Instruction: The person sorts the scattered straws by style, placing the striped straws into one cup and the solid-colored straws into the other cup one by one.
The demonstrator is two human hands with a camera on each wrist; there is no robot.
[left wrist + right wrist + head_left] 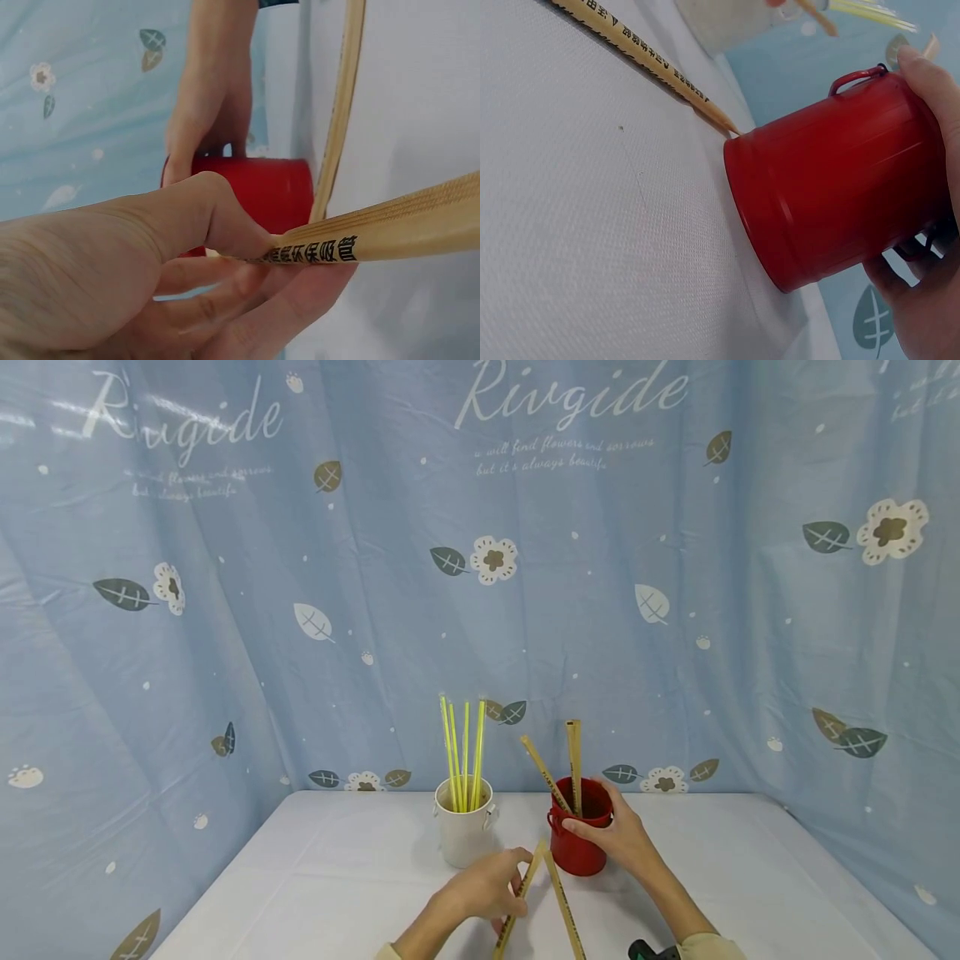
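My left hand [487, 887] pinches a paper-wrapped straw [521, 902] between thumb and fingers, just above the table; printed characters show on its tan wrapper in the left wrist view. My right hand [617, 833] grips the rim of a small red bucket [577, 852], thumb on the near side. Two sticks in tan wrappers [575, 760] lean inside that bucket. Another wrapped straw [564, 906] lies on the table, its far end close to the bucket's base. In the right wrist view, the red bucket [840, 180] shows a wire-like side handle.
To the left of the red bucket stands a white bucket [461, 843] holding several yellow sticks [466, 752] upright. White cloth covers the table [322, 868]. A blue printed curtain [405, 635] hangs behind and along both sides.
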